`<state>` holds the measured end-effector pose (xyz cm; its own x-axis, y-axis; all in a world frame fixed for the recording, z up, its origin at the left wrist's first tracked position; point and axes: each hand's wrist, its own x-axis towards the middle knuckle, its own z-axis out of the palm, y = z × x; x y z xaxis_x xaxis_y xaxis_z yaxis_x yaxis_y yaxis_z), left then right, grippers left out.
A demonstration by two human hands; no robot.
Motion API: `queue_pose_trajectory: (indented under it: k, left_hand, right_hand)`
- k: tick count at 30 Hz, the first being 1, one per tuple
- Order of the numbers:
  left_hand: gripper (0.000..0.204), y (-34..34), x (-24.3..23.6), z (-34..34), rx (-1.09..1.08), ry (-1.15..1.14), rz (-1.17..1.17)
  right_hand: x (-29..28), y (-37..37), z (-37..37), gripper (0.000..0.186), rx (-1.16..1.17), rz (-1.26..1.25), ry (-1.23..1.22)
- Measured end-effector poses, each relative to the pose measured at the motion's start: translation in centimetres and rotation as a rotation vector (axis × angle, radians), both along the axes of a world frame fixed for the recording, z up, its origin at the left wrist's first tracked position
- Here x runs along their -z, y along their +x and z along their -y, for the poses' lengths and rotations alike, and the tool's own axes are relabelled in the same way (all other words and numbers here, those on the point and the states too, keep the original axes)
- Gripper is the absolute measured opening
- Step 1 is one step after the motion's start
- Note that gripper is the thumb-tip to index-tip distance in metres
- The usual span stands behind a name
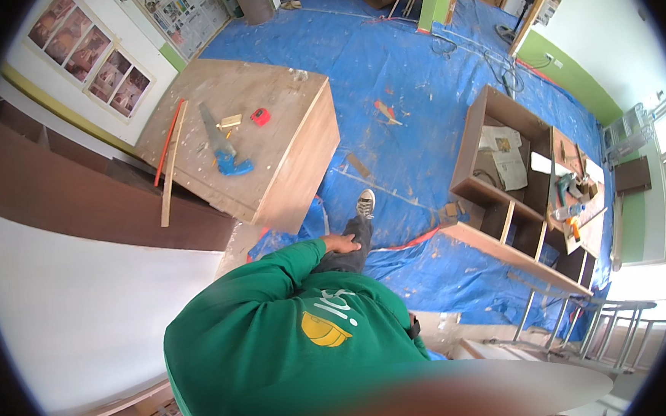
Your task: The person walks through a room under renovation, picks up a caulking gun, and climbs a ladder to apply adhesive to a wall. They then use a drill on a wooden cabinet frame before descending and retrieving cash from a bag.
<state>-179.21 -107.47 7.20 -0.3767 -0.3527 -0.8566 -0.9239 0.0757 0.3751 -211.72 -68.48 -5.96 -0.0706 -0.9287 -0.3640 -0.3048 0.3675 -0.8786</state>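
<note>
Fingers (352, 246) of the left hand (338, 243) lie close together over a dark trouser leg (343, 263), holding no tool. The right fingers are hidden; I cannot tell how they stand. A sneaker (365, 204) shows just past the leg, on a blue sheet (406, 154) covering the floor. Ahead and to the left is a wooden desk (280, 150). On it lie a saw (220, 142) with a blue handle toward the person, a red tape measure (261, 116), and a wood strip (172, 164) beside a red stick (169, 143). Off to the right stands an open cabinet (471, 138). It looks like a pause between steps; taking up the saw would call for lifting the left hand and reaching forward-left.
</note>
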Motion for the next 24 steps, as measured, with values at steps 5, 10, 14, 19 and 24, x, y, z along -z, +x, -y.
queue_pose_trajectory:
  k: [5, 10, 14, 19, 24]
  left_hand:
    - [0.097, -5.1, 4.3, 9.1, -0.017, 0.049, -0.052]
    - [0.087, -6.7, 3.8, 22.9, -0.257, 0.418, 0.014]
    - [0.082, -4.9, 3.5, 32.7, -0.133, 0.423, 0.123]
    - [0.076, -5.1, 1.6, 40.2, -0.308, 0.312, 0.084]
    - [0.06, -3.1, 8.2, 41.4, -0.24, 0.275, -0.186]
  right_hand:
    - [-2.6, -4.7, 10.0, 0.018, 0.224, 0.146, 0.473]
    - [-7.7, -9.4, 26.0, 0.017, 0.433, 0.2, 0.552]
    - [-12.2, -12.0, 38.5, 0.016, 0.555, 0.265, 0.49]
    - [-14.8, -15.0, 49.8, 0.015, 0.661, 0.281, 0.417]
    - [-11.8, -18.3, 57.1, 0.014, 0.602, 0.285, 0.538]
